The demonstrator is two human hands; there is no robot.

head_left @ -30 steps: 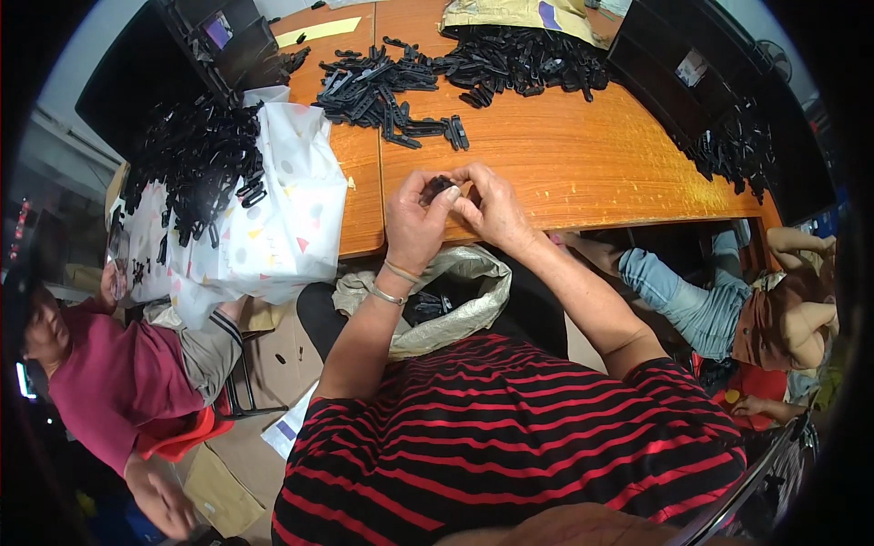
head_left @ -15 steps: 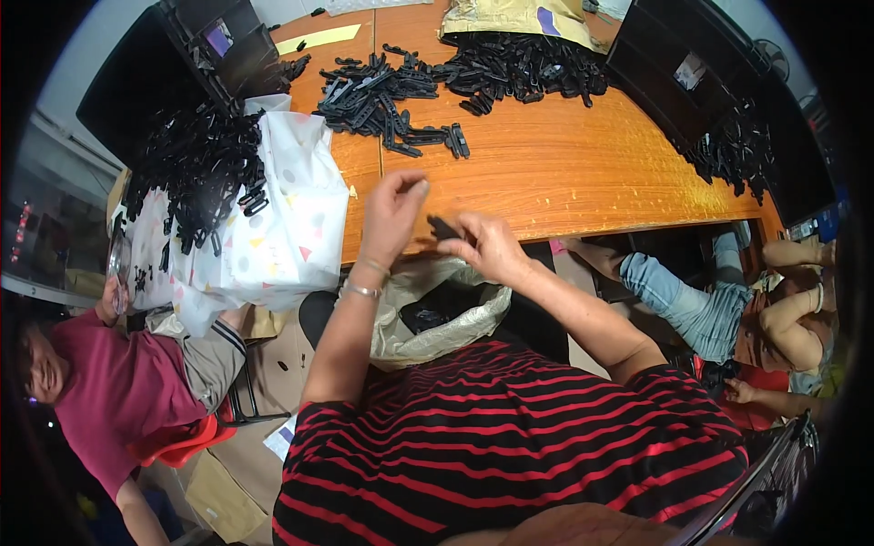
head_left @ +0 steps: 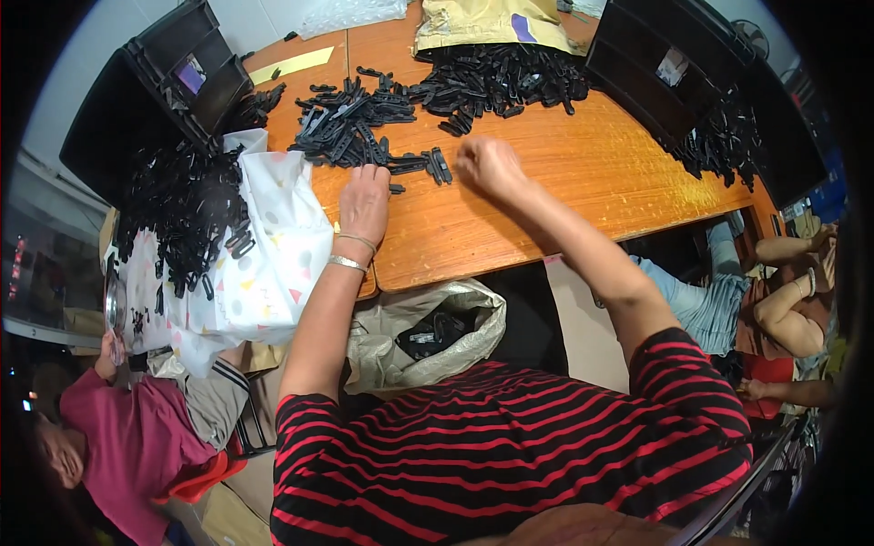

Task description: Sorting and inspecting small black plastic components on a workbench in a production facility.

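My left hand (head_left: 364,202) is at the near edge of a pile of slim black plastic pieces (head_left: 350,123) on the table. Its fingers point down, close together, and a short black plastic piece (head_left: 396,189) sticks out beside them. My right hand (head_left: 494,169) hovers over the wood a little to the right, its fingers curled and smeared by motion; what they hold, if anything, is hidden. Between the hands, two black pieces (head_left: 439,166) lie side by side at the pile's end. An open woven sack (head_left: 487,341) with dark contents sits below the table's front edge.
More black pieces spill from a yellow-brown bag (head_left: 492,25) at the back. Black bins stand tipped at left (head_left: 118,118) and right (head_left: 655,73). A white patterned plastic sheet (head_left: 282,223) bears another black heap. A person (head_left: 137,428) sits at left; others are at right.
Both hands have moved apart and forward over the table from above the sack. A black piece shows in the right hand earlier but not now. The whole view has shifted slightly.
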